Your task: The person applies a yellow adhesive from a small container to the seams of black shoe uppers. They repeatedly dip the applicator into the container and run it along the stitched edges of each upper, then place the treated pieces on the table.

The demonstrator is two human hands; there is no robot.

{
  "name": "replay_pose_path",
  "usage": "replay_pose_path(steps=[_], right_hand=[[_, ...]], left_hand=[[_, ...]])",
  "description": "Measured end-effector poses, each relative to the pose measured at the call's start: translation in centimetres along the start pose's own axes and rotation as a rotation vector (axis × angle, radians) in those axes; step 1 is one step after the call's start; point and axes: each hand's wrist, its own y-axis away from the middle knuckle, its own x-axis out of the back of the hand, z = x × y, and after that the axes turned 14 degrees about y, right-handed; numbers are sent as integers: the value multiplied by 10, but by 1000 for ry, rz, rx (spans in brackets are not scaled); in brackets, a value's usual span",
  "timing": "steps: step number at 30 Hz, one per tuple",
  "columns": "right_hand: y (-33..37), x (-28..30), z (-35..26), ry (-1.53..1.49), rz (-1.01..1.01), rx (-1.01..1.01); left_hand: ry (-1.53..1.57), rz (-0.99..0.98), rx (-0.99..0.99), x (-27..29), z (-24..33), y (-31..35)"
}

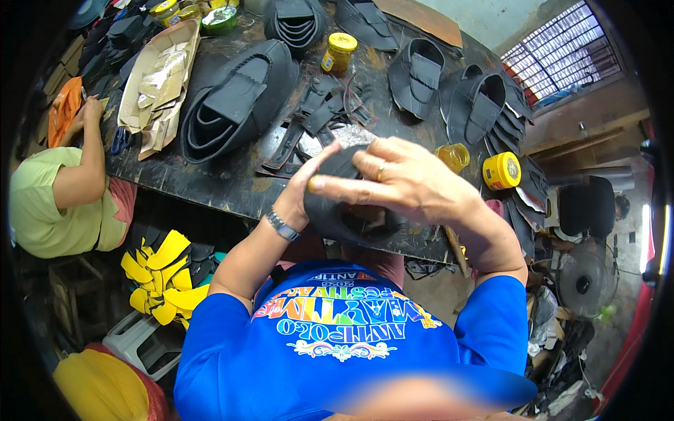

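Note:
Close to my chest, over the table's near edge, I hold a black shoe upper (326,212). My left hand (298,188) grips its left side, its fingers partly hidden behind the piece. Across the top lies my right hand (400,175), index finger stretched leftward along the upper and the other fingers bent against it. Just beyond are black straps (324,112) and cut pieces on a shiny sheet. An amber jar (453,158) stands right of my right hand, beside a yellow tub (501,170).
Stacked black uppers (239,102) and more uppers (418,77) cover the dark table (203,184). A cardboard tray (151,91) holds scraps. At left, a co-worker's hand (90,109) is near orange material (64,109). Yellow pieces (168,277) lie by a white stool (144,344); a fan (584,283) stands right.

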Motion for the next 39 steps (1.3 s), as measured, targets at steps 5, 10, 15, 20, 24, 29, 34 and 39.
replay_pose_path(steps=[5,10,15,20,24,29,34,39], right_hand=[[31,16,47,56,318,-365],[93,44,115,29,628,-1066],[141,36,176,-256,775,-1117],[170,9,190,-480,812,-1154],[180,-7,185,-529,798,-1175],[183,-18,185,-436,714,-1199],[173,-26,176,-398,707,-1187],[156,-27,139,-494,658,-1293]], left_hand=[[-350,105,-373,-4,-12,43],[-1007,188,-738,4,-15,74],[-1141,242,-647,10,-22,64],[-1232,205,-408,3,-26,29],[-1246,192,-322,-7,-25,5],[-1367,181,-338,-16,-16,-45],[-1391,324,-349,-13,26,-138],[-1165,488,-254,26,77,-209]])
